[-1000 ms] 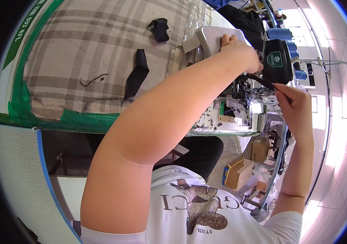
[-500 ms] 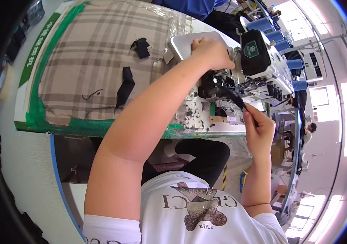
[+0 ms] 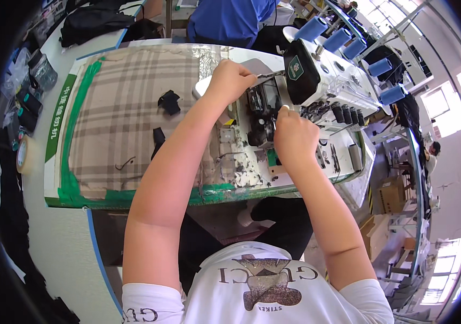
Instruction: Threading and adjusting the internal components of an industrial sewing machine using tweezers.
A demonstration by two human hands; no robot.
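Worktable (image 3: 68, 178) w/ plaid cloth cover (image 3: 133, 108) and green tape edging fills view; white industrial sewing machine (image 3: 322, 81) sits at its right end, blue thread cones (image 3: 338, 39) behind. Black fabric scraps (image 3: 169, 101) lie loose on plaid, well apart from both hands. Left hand (image 3: 231, 81) curled shut, knuckles up, against machine's open front next to dark looper/needle area (image 3: 263, 108); can't tell what it grips, if anything. Right hand (image 3: 295, 137) just beside same area, fingers pinched tight at a small pale item, prob. thread end or tweezers — too small to confirm. Judged step: threading/adjusting inside opened machine front. Next move likely needs fine, steady pinch by R, L bracing.
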